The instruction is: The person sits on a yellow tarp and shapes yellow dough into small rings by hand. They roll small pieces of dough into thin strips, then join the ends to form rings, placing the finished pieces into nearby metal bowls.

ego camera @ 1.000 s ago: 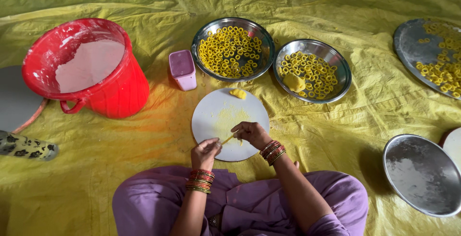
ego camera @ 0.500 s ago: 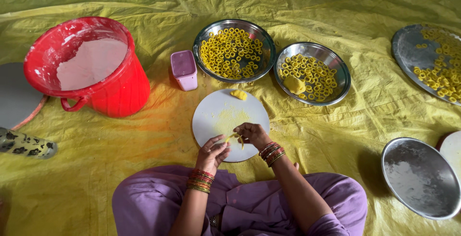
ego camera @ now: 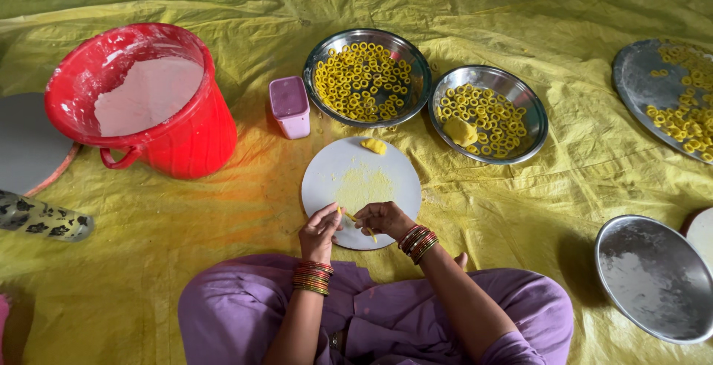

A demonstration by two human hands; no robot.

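1. A person in purple clothes sits on a yellow tarpaulin (ego camera: 520, 209) spread on the floor, seen from above.
2. Both hands meet at the near edge of a round white board (ego camera: 349, 172). The left hand (ego camera: 319, 233) and right hand (ego camera: 382, 219) pinch a thin yellow dough strip (ego camera: 350, 218) between them, fingers closed on it.
3. A small dough lump (ego camera: 373, 145) lies at the board's far edge, and yellow crumbs dust its middle.
4. Beyond the board stand two steel bowls of yellow dough rings, the larger bowl (ego camera: 367, 77) left of the smaller bowl (ego camera: 488, 114); a pink cup (ego camera: 290, 106) and a red bucket (ego camera: 141, 101) stand further left.
5. Risk, as a judgement: the strip looks thin and soft, so pulling it unevenly could snap it, or a loose pinch could drop it onto the tarpaulin.
6. Compared with half a second earlier, the hands sit in nearly the same spot, and the strip now shows more clearly between them.
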